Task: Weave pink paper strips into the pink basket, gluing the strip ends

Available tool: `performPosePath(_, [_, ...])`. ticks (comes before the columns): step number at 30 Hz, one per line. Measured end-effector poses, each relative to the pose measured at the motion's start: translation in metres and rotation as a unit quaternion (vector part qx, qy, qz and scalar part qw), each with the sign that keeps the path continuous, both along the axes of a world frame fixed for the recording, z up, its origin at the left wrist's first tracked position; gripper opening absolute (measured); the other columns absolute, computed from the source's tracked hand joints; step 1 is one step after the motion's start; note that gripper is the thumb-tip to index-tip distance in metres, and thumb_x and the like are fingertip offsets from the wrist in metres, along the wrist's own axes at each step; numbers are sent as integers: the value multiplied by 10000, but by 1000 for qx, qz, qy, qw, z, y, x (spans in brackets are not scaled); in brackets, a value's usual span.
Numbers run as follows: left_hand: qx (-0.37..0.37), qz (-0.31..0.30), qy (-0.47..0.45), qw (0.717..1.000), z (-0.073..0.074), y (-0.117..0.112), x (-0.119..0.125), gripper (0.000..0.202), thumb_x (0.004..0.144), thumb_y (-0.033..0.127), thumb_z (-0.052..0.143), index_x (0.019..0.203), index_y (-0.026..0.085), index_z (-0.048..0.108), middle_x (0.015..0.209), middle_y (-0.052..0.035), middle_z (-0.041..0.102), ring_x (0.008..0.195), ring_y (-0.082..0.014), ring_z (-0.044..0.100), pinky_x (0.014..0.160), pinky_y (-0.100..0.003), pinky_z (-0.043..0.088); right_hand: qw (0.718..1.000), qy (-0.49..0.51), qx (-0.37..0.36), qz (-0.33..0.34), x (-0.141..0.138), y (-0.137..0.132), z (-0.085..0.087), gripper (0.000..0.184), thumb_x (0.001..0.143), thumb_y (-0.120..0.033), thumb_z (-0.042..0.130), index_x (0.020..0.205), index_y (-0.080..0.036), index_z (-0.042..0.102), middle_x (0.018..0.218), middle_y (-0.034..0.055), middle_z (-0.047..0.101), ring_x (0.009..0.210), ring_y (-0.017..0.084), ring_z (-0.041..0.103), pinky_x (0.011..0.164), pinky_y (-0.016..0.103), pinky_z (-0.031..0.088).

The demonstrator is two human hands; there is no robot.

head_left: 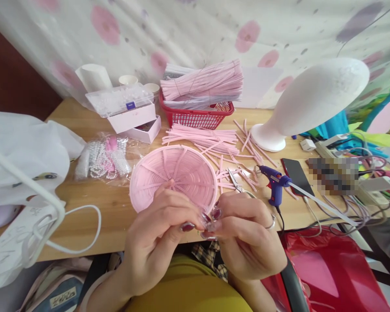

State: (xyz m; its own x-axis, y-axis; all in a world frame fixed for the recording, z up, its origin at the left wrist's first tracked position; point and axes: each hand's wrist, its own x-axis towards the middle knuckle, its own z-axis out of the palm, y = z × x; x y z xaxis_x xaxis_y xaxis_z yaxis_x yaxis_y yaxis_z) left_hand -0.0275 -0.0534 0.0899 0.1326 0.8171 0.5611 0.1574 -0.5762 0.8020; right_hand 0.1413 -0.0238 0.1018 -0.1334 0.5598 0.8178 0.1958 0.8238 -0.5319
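My left hand [164, 232] and my right hand [248, 234] meet fingertip to fingertip in front of a pink bowl-shaped piece [175, 164]. Both are closed in a pinch; whatever lies between the fingertips is too small or hidden to name. Ribs spread from the bowl's middle to its rim, and its near side is partly covered by my left hand. Just beyond my right hand lie scissors [235, 180], their handles partly hidden. A blue glue gun [274, 182] with a long white glue stick [321, 203] stands to the right.
Pink pipe cleaners [204, 136] lie behind the bowl; bundles of them [203, 82] fill a red basket [195, 117]. At left are bagged pearl beads [105, 158] and white boxes [131, 116]. To the right are a white foam head [318, 99], a phone [297, 175] and cables.
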Motion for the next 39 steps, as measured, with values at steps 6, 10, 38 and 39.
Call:
performPosePath(6, [15, 26, 24, 999, 0, -2, -1, 185, 1082, 187, 510, 1056, 226, 689, 953, -7, 739, 914, -155, 681, 1019, -360, 488, 999, -23, 35, -30, -1, 1, -4, 277, 846, 69, 552, 902, -170, 679, 844, 8, 637, 714, 140, 646, 617, 303, 598])
performPosePath(10, [8, 29, 11, 999, -3, -2, 0, 183, 1078, 198, 518, 1073, 238, 697, 964, -3, 754, 901, -161, 686, 1045, -383, 475, 998, -34, 38, -42, 0, 1, -7, 294, 811, 76, 553, 865, -197, 649, 852, 11, 643, 711, 141, 647, 618, 293, 589])
performPosePath(38, [73, 44, 31, 996, -8, -2, 0, 221, 1070, 178, 498, 1097, 235, 710, 1010, -10, 782, 902, -152, 702, 1116, -376, 448, 998, 24, 44, -40, -8, -1, -21, 101, 996, -86, 604, 980, -171, 657, 836, 29, 661, 725, 150, 658, 652, 296, 567])
performPosePath(39, [75, 42, 35, 996, -8, -2, -1, 222, 1067, 175, 500, 1102, 237, 711, 1014, -13, 783, 903, -155, 703, 1117, -379, 445, 997, 23, 47, -50, -8, -1, -21, 110, 983, -73, 608, 977, -172, 655, 837, 30, 662, 721, 152, 655, 644, 300, 565])
